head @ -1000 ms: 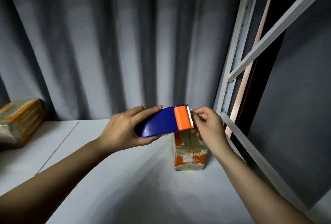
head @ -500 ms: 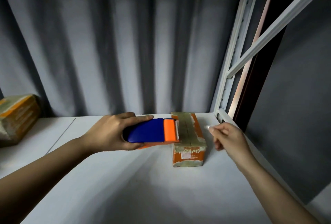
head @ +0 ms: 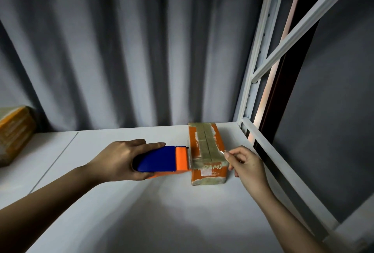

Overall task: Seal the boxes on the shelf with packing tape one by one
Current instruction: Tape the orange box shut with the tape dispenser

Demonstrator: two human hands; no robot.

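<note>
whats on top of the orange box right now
Strips of old brownish tape run lengthwise along the top of the orange box. A clear strip stretches across its near end from the tape dispenser to the right hand. What is inside the box cannot be seen.

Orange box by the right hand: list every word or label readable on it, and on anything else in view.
"PRAMY": front face of the orange box, partly under tape.
"PRAMY" plus smaller words: along its top left edge; the smaller ones are too small to read.
Tape dispenser: no text visible.
Left box: nothing legible.
</note>
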